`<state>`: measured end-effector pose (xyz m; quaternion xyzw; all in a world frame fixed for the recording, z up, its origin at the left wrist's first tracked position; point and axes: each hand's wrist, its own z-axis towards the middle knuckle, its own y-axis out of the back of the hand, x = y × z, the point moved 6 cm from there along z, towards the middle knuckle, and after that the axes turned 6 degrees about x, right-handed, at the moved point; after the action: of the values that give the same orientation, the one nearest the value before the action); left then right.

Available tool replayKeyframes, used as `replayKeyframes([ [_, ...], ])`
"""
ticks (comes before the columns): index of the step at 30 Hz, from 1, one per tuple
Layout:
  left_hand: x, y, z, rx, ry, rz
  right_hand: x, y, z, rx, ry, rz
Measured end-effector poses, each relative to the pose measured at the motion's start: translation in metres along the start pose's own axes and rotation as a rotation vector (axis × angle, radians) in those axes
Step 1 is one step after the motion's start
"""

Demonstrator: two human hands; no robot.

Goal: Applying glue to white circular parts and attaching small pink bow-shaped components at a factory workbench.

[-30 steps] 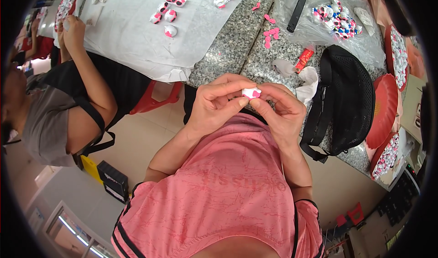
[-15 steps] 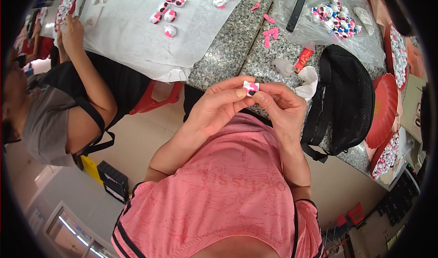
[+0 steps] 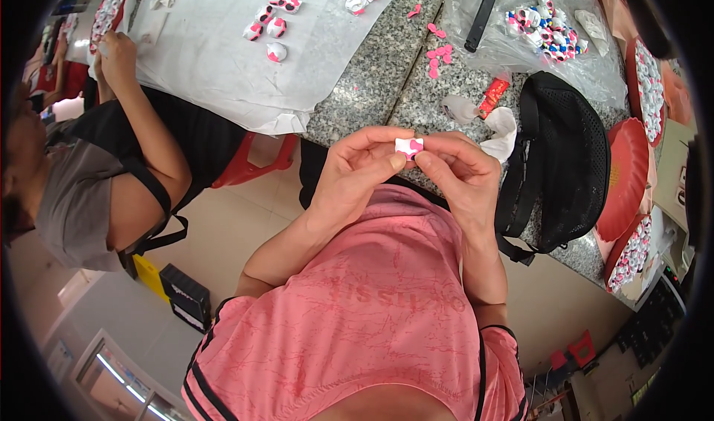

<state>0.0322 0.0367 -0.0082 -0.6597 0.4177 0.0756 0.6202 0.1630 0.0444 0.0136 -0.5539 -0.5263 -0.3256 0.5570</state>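
Note:
Close to my body, just off the table's near edge, I pinch a small white cat-head-shaped piece (image 3: 408, 148) with pink and black details. The thumb and fingers of my left hand (image 3: 351, 175) grip its left side. From the right, my right hand (image 3: 467, 174) closes thumb and fingertips on the same piece. My thumbs partly cover its lower edge. Several similar pieces (image 3: 276, 27) rest on white paper (image 3: 216, 71) farther off to the left. Loose pink bow-like bits (image 3: 444, 51) lie on the speckled stone table (image 3: 361, 86) beyond my hands.
At right are a black mesh bag (image 3: 573, 161), a white cloth (image 3: 503, 132), a small red package (image 3: 494, 96) and a red scalloped tray (image 3: 626, 175). A plastic bag (image 3: 465, 34) bears a black bar (image 3: 483, 15) and many small pieces. A co-worker's hand (image 3: 117, 58) works at left.
Between my fingers the cat-head piece has tilted, so its black part is now mostly out of sight and more white and pink shows. Both hands stay nearly in place.

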Motion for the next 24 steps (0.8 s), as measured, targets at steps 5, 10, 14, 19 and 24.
replayKeyframes([
  [5,-0.007,-0.006,0.000,0.059,-0.154,0.150,0.002,0.003,-0.002,0.041,0.106,-0.133],
  [10,-0.009,-0.007,-0.001,0.105,-0.242,0.222,0.001,0.004,-0.004,0.040,0.147,-0.191],
  [14,-0.010,-0.007,0.000,0.099,-0.235,0.227,0.001,0.004,-0.004,0.039,0.143,-0.181],
  [19,-0.013,-0.010,0.001,0.085,-0.270,0.312,0.002,0.003,-0.003,0.029,0.141,-0.155],
  [24,-0.017,-0.017,0.003,0.065,-0.301,0.463,0.004,0.003,-0.004,0.004,0.183,-0.168],
])
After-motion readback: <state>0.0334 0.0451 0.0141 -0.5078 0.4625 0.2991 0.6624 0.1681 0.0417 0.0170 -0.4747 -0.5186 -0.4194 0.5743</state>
